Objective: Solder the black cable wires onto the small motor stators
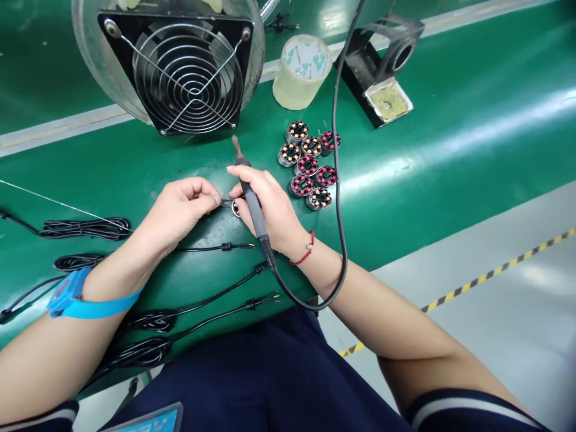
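My right hand (pixel 270 207) is closed round a soldering iron (pixel 255 210), its tip pointing up and away towards the fan. Thumb and fingers of the same hand are at a small round motor stator (pixel 235 208), mostly hidden behind them. My left hand (pixel 182 207) is pinched on a thin dark wire (pixel 225 201) beside that stator. Where the wire's end lies, I cannot tell. To the right of my hands, several stators (pixel 310 165) with copper or red windings stand grouped. Below my hands, black cables (pixel 211 247) lie with coloured wire ends pointing right.
A fan with a wire guard (pixel 193 90) stands at the back left. Behind the stators are a tape roll (pixel 294 87) and an iron stand with sponge (pixel 389 101). The iron's cord (pixel 335 150) loops over my right forearm. Coiled cables (pixel 85 228) lie left.
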{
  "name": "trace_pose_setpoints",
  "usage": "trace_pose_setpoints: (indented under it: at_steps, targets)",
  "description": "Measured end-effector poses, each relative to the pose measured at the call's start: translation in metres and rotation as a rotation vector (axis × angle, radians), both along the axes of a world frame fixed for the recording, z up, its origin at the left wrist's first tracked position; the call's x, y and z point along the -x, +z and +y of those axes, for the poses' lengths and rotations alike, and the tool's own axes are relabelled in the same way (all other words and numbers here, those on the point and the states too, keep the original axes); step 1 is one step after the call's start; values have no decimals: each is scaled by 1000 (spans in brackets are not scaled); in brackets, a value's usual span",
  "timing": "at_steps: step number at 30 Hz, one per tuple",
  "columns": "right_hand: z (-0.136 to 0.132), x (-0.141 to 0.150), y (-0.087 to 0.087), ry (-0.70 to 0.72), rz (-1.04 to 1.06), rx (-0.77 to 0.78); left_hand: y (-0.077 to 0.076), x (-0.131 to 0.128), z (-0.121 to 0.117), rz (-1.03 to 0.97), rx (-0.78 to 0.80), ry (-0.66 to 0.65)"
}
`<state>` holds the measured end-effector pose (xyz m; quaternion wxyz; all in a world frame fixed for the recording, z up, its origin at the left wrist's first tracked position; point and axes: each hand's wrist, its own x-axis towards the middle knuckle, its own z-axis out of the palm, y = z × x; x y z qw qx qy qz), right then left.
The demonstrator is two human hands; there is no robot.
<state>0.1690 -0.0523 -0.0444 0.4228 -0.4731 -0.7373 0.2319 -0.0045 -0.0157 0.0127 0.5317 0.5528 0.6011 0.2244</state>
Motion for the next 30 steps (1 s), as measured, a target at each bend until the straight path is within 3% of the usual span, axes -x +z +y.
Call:
trace_pose_setpoints:
  at_steps: [6, 17, 30]
  targets:
    - [0, 0, -3, 0, 55, 104, -3, 2, -2, 9, -38, 16]
    - [-1, 1, -4, 35, 49, 44, -7, 4, -4, 24, -83, 25]
    - [-6, 2, 6, 16, 132, 110, -3, 8, -2, 77, -156, -180]
